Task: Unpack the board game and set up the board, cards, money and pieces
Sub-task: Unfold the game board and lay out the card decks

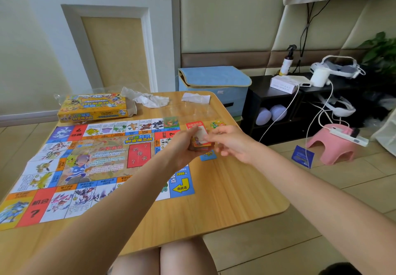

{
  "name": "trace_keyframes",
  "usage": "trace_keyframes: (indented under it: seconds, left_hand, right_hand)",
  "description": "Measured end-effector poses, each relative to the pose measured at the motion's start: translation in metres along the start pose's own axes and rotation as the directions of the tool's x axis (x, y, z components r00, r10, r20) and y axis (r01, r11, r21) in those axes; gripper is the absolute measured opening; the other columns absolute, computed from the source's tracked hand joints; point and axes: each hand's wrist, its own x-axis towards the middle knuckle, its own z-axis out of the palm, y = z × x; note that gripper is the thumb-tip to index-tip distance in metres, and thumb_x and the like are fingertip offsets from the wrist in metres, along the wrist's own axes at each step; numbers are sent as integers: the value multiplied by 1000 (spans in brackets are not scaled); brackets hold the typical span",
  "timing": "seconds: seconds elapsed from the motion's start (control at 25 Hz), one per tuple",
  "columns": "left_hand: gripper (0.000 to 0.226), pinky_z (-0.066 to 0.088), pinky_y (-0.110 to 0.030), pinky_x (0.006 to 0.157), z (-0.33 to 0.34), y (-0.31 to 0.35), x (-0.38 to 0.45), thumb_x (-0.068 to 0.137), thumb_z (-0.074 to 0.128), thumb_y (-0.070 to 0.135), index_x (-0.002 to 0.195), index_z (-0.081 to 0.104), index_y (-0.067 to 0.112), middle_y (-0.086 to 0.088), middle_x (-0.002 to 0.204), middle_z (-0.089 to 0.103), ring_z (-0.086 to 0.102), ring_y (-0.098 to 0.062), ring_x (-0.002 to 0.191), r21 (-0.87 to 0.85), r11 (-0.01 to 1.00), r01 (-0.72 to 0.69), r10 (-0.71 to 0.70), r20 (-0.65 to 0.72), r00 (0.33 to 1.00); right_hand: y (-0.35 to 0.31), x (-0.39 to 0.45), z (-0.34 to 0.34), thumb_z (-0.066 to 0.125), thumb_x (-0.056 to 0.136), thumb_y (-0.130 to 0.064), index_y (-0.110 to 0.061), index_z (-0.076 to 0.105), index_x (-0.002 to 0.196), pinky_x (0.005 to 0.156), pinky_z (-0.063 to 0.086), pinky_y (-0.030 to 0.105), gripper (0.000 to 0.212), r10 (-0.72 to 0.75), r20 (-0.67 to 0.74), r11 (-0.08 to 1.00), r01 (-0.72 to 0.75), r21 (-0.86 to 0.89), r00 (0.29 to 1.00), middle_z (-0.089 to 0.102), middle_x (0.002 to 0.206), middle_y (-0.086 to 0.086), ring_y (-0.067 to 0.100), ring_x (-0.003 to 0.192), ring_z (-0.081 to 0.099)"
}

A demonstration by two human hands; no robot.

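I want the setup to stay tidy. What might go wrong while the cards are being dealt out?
The left hand holds the card stack loosely above the board; cards might slip and scatter. The small piles beside the table edge might get knocked off.

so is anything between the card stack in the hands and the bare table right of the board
Nothing visible. The left hand holds the small colourful card stack above the wooden table; only a blue card and a red card lie nearby.
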Motion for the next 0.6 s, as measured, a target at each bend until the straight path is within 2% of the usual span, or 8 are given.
trace_keyframes:
  seconds: [0.08,0.12,0.2,0.28,0.32,0.4,0.48,0.6]
  left_hand:
    - [18,53,-40,77,-5,5,3,99,41,15,95,51,0,-21,91,62,63,-30,80,-8,999,-33,33,-38,999]
    - [16,52,-38,75,-10,7,3,99,40,14,95,49,1,-21,90,61,63,-29,78,-13,999,-40,39,-72,997]
    - [14,50,-36,68,-19,8,3,100,39,13,96,47,2,-22,87,59,60,-27,74,14,1000,8,-6,-124,992]
    - [12,47,-35,63,-26,7,1,99,41,14,98,47,4,-21,85,58,57,-25,71,87,992,89,-76,-144,987]
    - [12,47,-34,62,-29,6,-1,99,42,15,98,47,5,-20,85,58,56,-24,70,127,985,118,-99,-148,984]
    - [14,47,-34,60,-33,4,-2,98,46,19,101,48,6,-20,87,58,57,-24,71,158,976,148,-122,-163,979]
    - [20,47,-34,60,-34,2,-1,96,49,24,103,50,5,-20,91,57,58,-24,73,128,976,177,-153,-182,971]
    - [14,47,-35,62,-33,0,-2,93,47,20,95,51,6,-17,89,54,57,-26,75,50,978,205,-195,-158,968]
  right_hand:
    - [1,5,-1,60,91,-17,-5,64,93,45,39,21,13,-142,-96,982,128,-137,985,63,79,5,14,57,52]
    - [4,9,0,55,93,-16,-5,64,94,52,43,24,15,-222,-98,930,180,-322,970,65,88,7,17,65,57]
    - [18,17,9,51,95,-19,-6,60,112,76,45,30,24,-257,112,634,255,-730,960,60,116,9,23,98,58]
    - [32,25,17,50,95,-26,-11,46,133,101,35,37,41,-117,281,375,304,-876,953,43,139,6,27,127,37]
    - [32,26,18,50,95,-29,-14,39,139,106,30,39,48,-85,292,344,303,-889,953,36,145,4,28,132,29]
    - [25,24,16,56,91,-29,-15,34,142,104,28,36,57,-94,275,407,289,-867,957,35,145,5,29,133,27]
    - [19,19,9,64,86,-28,-13,40,137,97,34,30,58,-140,294,418,325,-848,946,44,138,6,25,127,38]
    - [20,8,4,62,86,-28,-9,56,120,86,42,32,40,-203,356,326,406,-854,912,58,119,8,22,109,51]
